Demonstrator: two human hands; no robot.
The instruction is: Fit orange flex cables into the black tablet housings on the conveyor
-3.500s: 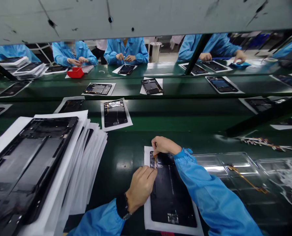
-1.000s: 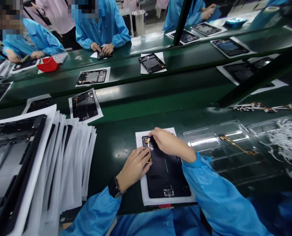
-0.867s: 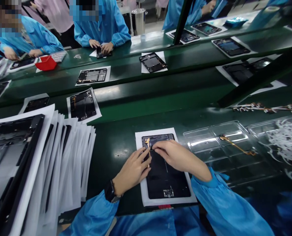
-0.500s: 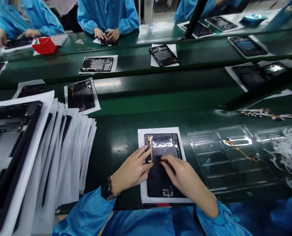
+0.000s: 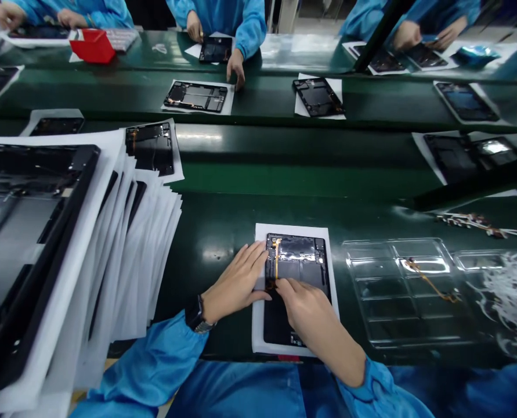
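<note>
An opened tablet housing (image 5: 304, 271), black inside, lies on a white sheet (image 5: 334, 302) in front of me. An orange flex cable (image 5: 277, 259) runs down along its upper left side. My left hand (image 5: 235, 284) rests flat against the housing's left edge, fingers stretched out and thumb apart. Over the middle of the housing, my right hand (image 5: 308, 310) is closed, thumb and fingertips pinched at the lower end of that cable. Its fingertips partly hide what they grip, and the hand covers part of the housing's lower right.
At left stands a tall stack of tablet housings between white sheets (image 5: 154, 232). To the right, a clear plastic tray (image 5: 371, 313) holds another flex cable (image 5: 432, 284); white strips (image 5: 510, 290) are heaped beyond. Co-workers in blue sit across the green bench (image 5: 284, 168), near a red box (image 5: 93, 46).
My right hand has moved left and onto the cable's lower end. My left fingers have come off the cable and flattened at the housing's edge. A co-worker's hand reaches towards a housing opposite.
</note>
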